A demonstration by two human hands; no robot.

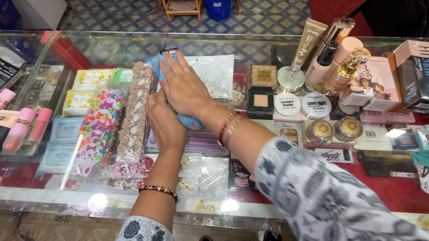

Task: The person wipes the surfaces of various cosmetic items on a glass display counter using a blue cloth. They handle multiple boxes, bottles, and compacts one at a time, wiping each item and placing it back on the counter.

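Near the middle of the glass counter (107,46), toward its far edge, both hands press a blue cloth (188,121) flat against the glass. The right hand (184,88) lies on top with fingers spread and extended, palm down on the cloth; it grips nothing. The left hand (165,124) sits just beside and partly under it, palm down, fingers loosely curved over the cloth's near side; whether it pinches the fabric cannot be told.

The cloth looks soft, thin and light, so it would likely bunch and fold under any push and slide easily over the smooth glass. A flat palm probably controls it better than a fingertip pinch; to lift it, a gathered edge or corner seems the best place to take hold. The glass beneath is hard and fragile, so heavy pressure seems unwise.

Just left of the hands lies a beaded strip (134,114) and a card of colourful hair clips (99,123). Upright cosmetic bottles (335,56) stand toward the right side.
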